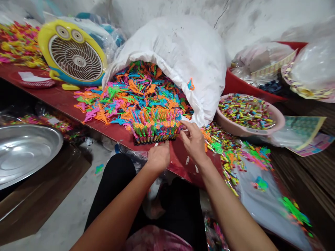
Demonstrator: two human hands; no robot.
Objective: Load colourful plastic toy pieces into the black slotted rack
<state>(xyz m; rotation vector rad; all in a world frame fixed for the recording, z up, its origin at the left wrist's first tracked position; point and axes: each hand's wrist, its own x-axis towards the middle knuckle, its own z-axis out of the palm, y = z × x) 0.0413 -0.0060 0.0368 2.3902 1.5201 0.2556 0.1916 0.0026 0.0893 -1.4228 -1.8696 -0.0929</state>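
Observation:
A black rack [140, 142] stands at the front edge of the red table, packed with rows of small upright plastic pieces [154, 127] in orange, green, pink and blue. My left hand [159, 157] is closed at the rack's front edge, its thumb against it; the other fingers are mostly hidden. At the rack's right end, my right hand [193, 141] has its thumb and fingertips pinched together beside the last pieces. Whatever lies between them is too small to make out. Just behind the rack, a heap of loose colourful plastic pieces [146, 89] spills from a white sack [183, 45].
A yellow and blue fan [78, 59] and a red basket [34, 83] stand left on the table [62, 101]. To the right are a pink basin [277, 120] of small coloured tubes, scattered pieces and a red tub [235, 80]. A metal basin [28, 150] sits lower left.

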